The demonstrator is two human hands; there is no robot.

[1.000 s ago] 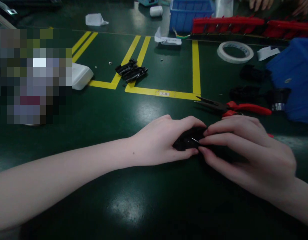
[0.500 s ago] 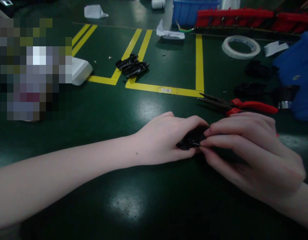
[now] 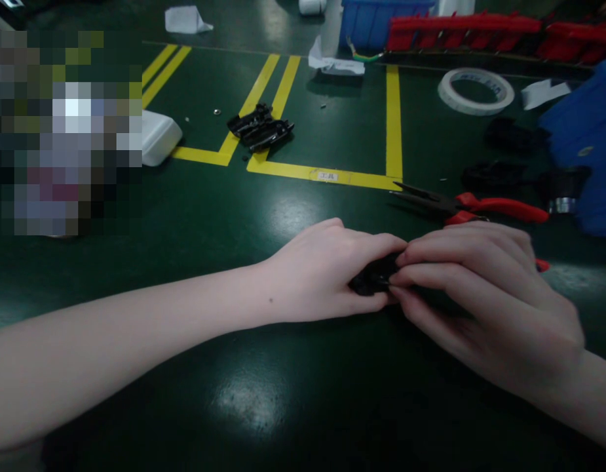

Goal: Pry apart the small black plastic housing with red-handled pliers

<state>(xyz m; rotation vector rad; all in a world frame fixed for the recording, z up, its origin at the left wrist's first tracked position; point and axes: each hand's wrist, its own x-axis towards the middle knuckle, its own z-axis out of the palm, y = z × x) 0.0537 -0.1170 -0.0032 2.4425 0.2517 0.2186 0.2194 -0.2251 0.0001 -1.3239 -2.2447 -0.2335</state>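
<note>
Between thumb and fingers, my left hand (image 3: 327, 272) grips a small black plastic part (image 3: 369, 278) just above the green table. Much of that part is hidden by my fingers. My right hand (image 3: 489, 295) is closed, its fingertips pinched together at the part's right end; whether a smaller piece sits in that pinch I cannot make out. Right behind my right hand lie needle-nose pliers (image 3: 445, 208) with red handles, partly covered by the hand. Farther back, several similar black plastic parts (image 3: 261, 129) lie together across the yellow tape lines.
A roll of white tape (image 3: 445, 101) and a blue bin (image 3: 592, 151) are at the right, near dark black pieces (image 3: 494, 176). Red trays (image 3: 464, 33) and another blue bin (image 3: 381, 23) line the back. A white box (image 3: 158, 137) stands at left, by a blurred-out area.
My right hand has shifted slightly left and rolled a little at the black part, uncovering more of the pliers' lower handle. My left hand keeps its hold almost unmoved.
</note>
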